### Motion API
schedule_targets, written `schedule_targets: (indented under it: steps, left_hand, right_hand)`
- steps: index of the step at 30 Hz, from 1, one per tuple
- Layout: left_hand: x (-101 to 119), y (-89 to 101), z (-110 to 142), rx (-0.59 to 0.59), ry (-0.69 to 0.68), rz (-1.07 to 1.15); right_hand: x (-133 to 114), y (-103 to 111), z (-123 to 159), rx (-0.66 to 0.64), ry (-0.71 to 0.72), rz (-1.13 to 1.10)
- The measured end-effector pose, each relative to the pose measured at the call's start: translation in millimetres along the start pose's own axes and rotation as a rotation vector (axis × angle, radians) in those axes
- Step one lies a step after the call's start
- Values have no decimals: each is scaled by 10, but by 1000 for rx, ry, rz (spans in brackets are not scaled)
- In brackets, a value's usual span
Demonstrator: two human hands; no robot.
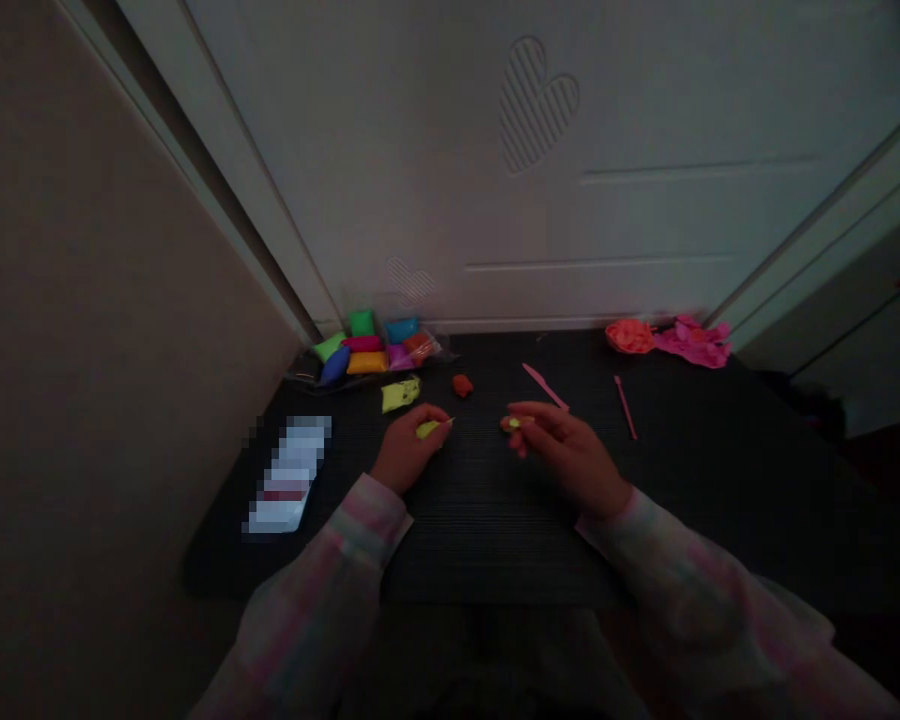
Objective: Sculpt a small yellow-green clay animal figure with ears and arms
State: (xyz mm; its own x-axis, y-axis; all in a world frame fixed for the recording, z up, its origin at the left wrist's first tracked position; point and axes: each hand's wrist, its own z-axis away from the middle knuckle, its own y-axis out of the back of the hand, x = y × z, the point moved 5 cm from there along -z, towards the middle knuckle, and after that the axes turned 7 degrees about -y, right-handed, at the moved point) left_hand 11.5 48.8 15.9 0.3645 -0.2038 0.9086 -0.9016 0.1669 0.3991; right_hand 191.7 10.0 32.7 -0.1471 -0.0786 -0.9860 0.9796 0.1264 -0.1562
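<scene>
My left hand (411, 447) is closed round a lump of yellow modelling clay (427, 429), which shows between the thumb and fingers. Opposite it, my right hand (562, 450) pinches a small yellow bit of clay (514, 424) at its fingertips. The two hands are apart, over the dark table. Just beyond my left hand lies a yellow clay packet (400, 394) with a crumpled end. A small red-orange clay lump (462, 385) rests to the right of that packet. Past my right hand are a pink plastic knife (544, 385) and a thin pink stick tool (625, 408).
A clear bag of several coloured clay packets (366, 362) lies at the back left of the dark table (480, 530). To the left is a phone (289, 475) with a blurred screen. Orange (630, 337) and pink crumpled pieces (694, 342) sit by the white panel (435, 130).
</scene>
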Motion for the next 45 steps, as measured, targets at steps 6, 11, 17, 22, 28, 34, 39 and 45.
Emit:
schedule_targets:
  steps: [6,11,17,22,28,34,39,45]
  left_hand:
    - [77,15,14,2,-339,-633]
    - [38,-33,6,-33,-378,-746]
    - [18,-35,11,-47,-370,-766]
    - [30,-40,20,-38,-382,-754]
    - [48,-43,23,-30,-408,-750]
    - [51,-50,31,-25,-438,-726]
    - [62,-64,38,-29,-456,-704]
    - [103,-90,49,-55,-486,-625]
  right_hand:
    - [40,-77,29,-53,-108,163]
    - [67,-100,4,-118,-55,363]
    - [195,-206,18,-308,-10,614]
    - [296,-246,38,-382,-132,548]
    - [277,-180,16,-240,-142,360]
    - [234,-203,35,-249,-168,317]
    - [208,-226,40,-277,-139,324]
    - [235,-224,34,-267,-177,162]
